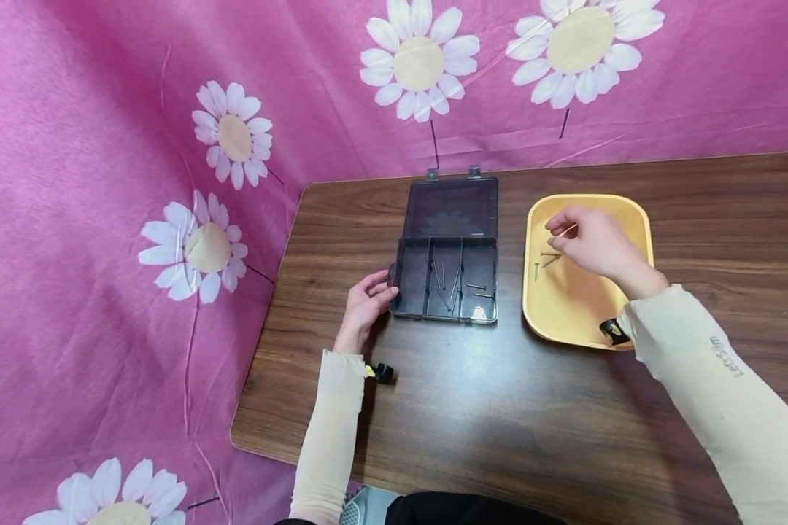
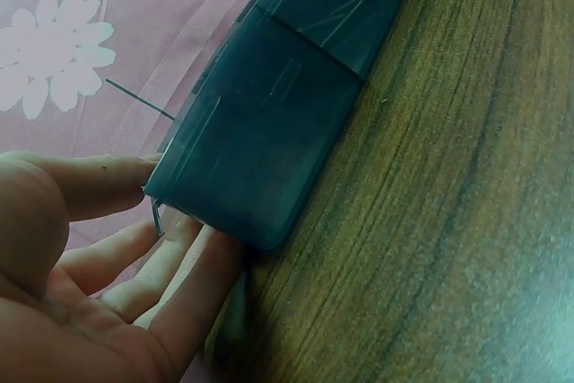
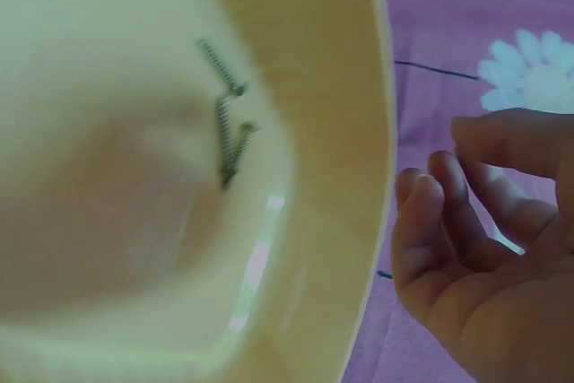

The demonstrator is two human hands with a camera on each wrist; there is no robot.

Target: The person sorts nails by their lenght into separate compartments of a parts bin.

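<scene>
A dark translucent compartment box (image 1: 411,281) lies with its lid (image 1: 452,208) raised at the back. Long thin screws (image 1: 443,275) lie in its middle compartment and two shorter ones (image 1: 476,287) in the right compartment. My left hand (image 1: 362,308) holds the box's left end, thumb and fingertips at its edge. Over the yellow tray (image 1: 535,313) hovers my right hand (image 1: 594,240), fingers bent loosely, with nothing visible between thumb and fingertips. Below it in the tray lie three screws (image 3: 222,136), two crossing at their ends.
The brown wood-grain table (image 1: 460,408) carries both box and tray, the tray right of the box. A pink curtain (image 1: 315,87) with white flowers hangs behind the table and along its left side. Black wrist cameras sit at both sleeve cuffs.
</scene>
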